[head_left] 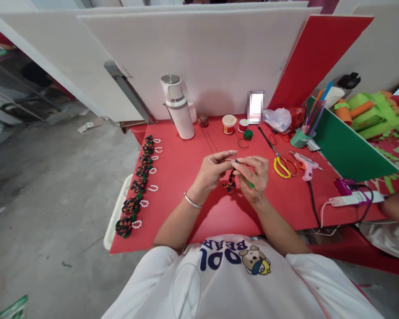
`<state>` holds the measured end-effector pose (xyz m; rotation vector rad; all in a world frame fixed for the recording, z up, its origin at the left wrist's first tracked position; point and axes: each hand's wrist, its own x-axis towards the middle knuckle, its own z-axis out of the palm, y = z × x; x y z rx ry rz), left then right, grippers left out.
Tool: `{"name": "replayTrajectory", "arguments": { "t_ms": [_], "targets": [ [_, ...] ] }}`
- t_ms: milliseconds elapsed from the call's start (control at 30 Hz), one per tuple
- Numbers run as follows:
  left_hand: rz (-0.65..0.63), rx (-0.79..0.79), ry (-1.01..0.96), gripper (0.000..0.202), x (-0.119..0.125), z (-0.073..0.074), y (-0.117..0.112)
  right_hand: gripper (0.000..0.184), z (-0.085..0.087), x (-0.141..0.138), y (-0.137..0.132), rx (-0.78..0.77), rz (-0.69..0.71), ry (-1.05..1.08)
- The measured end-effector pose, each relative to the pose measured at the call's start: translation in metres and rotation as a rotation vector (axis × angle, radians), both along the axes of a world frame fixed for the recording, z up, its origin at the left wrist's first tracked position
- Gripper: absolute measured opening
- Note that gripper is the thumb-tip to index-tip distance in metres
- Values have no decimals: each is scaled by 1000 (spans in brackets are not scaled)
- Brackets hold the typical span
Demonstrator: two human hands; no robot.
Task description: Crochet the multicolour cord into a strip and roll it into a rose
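My left hand [214, 170] pinches the upper end of a dark multicoloured crochet piece [231, 184], which dangles below the fingers. Against it, my right hand [255, 177] is closed around a crochet hook with a green handle [251, 184]; its tip is hidden among the fingertips. A thin strand of yarn [212, 141] runs from my left fingers back to a multicoloured yarn ball [203, 121]. Along the table's left edge lies a row of several finished-looking crocheted balls [138, 184] in the same colours, each with a white bead loop [153, 188].
On the red table [173, 177] stand a white thermos [181, 117], a paper cup [229, 125] and a pen holder [301, 138]. Yellow-handled scissors [282, 168], a pink glue gun [307, 166] and a power strip [349, 200] lie rightward. Upright boards [199, 57] close off the back.
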<state>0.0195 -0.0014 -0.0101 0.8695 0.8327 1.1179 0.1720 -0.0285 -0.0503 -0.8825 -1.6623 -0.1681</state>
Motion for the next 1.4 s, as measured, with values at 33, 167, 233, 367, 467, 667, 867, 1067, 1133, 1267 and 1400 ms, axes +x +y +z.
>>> {"name": "replayTrajectory", "arguments": {
  "t_ms": [33, 167, 233, 367, 467, 667, 867, 1067, 1133, 1267, 1400],
  "targets": [
    [-43, -16, 6, 46, -4, 1, 1, 27, 1, 3, 3, -19, 75, 16],
    [-114, -23, 41, 42, -16, 7, 5, 22, 13, 25, 12, -175, 304, 6],
    [-119, -19, 58, 40, -18, 8, 6, 19, 20, 37, 14, -225, 351, -29],
    [-133, -9, 97, 38, -19, 9, 6, 18, 35, 51, 12, -259, 418, -105],
    [-134, -8, 130, 35, -19, 10, 5, 16, 43, 55, 11, -280, 436, -137],
    [-128, 1, 152, 30, -19, 11, 5, 13, 53, 64, 11, -360, 504, -122],
    [-127, 25, 127, 29, -15, 6, 4, 17, 30, 51, 15, -461, 664, 200],
    [-5, 154, 130, 38, -3, 0, -1, 20, 0, 11, 3, -384, 397, 367],
    [60, 161, 162, 37, 0, 0, -2, 15, 2, 8, -1, -308, 291, 242],
    [162, 175, 199, 39, 4, -1, -3, 21, 5, 10, -4, -175, 122, 50],
    [32, 135, 118, 43, -1, -2, 0, 19, -3, 9, -1, -100, 57, 96]
  ]
}}
